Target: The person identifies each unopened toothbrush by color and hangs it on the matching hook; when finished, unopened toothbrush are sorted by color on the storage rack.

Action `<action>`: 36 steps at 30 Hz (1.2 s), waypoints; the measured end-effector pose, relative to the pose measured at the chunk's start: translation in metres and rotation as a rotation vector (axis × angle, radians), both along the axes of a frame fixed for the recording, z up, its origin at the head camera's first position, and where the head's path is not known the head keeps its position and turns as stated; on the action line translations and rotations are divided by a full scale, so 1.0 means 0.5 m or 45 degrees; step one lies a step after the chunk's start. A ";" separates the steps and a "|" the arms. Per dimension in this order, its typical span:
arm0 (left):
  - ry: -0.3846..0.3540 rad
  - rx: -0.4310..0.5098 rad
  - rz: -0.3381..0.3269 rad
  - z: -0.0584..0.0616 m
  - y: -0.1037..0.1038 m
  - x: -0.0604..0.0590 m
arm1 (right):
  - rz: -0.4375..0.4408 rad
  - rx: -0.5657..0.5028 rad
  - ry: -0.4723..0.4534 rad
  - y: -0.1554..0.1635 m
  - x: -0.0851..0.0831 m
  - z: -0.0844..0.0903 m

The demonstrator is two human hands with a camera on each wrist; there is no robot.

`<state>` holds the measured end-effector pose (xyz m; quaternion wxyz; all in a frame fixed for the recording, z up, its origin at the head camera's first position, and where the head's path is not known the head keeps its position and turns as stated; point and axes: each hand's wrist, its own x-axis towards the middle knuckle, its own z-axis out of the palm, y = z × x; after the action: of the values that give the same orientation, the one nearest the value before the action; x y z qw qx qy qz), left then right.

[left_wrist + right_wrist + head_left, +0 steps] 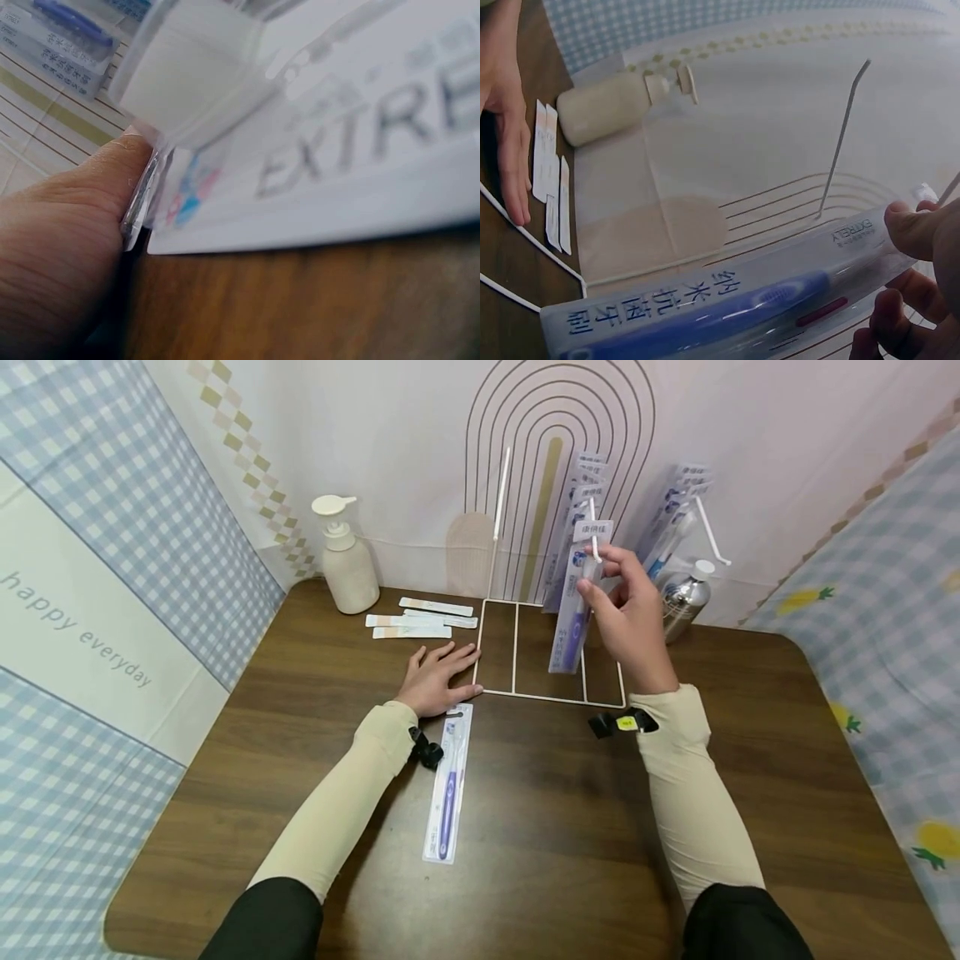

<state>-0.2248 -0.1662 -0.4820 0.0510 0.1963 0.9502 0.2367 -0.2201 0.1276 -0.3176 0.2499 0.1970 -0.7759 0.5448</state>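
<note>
My right hand (pixel 632 622) pinches a packaged purple toothbrush (pixel 572 627) near its top, thumb on one side and fingers on the other. That package's top tab is at the tip of the middle hook (pixel 595 539) of a white wire rack (pixel 515 652); the right wrist view shows its clear blister (pixel 780 296) up close. Palm down, my left hand (pixel 438 681) rests on the table with fingers spread, touching the rack's front left corner. Another packaged purple toothbrush (pixel 447 793) lies just below that hand, and its printed card (pixel 337 165) fills much of the left wrist view.
Several packaged toothbrushes hang behind on the middle hook (pixel 566 539) and on the right hook (pixel 667 518). The left prong (pixel 501 497) is bare. A cream pump bottle (pixel 348 564) and several thin sachets (pixel 412 632) sit left; a silver bottle (pixel 686 597) stands right.
</note>
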 end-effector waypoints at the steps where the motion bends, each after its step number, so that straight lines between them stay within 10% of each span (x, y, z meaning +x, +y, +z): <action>1: 0.001 0.000 0.000 -0.001 0.000 0.000 | 0.000 -0.018 -0.008 -0.004 -0.004 0.004; 18: -0.004 -0.005 -0.001 0.003 0.000 -0.001 | -0.017 -0.097 -0.116 -0.002 -0.096 -0.015; 30: -0.003 0.015 -0.005 -0.004 0.000 0.000 | -0.127 -0.114 0.054 -0.019 -0.044 -0.059; 36: 0.006 0.010 0.003 -0.001 0.001 -0.005 | 0.030 0.006 -0.051 -0.059 0.017 -0.118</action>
<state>-0.2272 -0.1657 -0.4824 0.0479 0.1961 0.9495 0.2403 -0.2118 0.0981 -0.3765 0.2274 0.1957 -0.7796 0.5498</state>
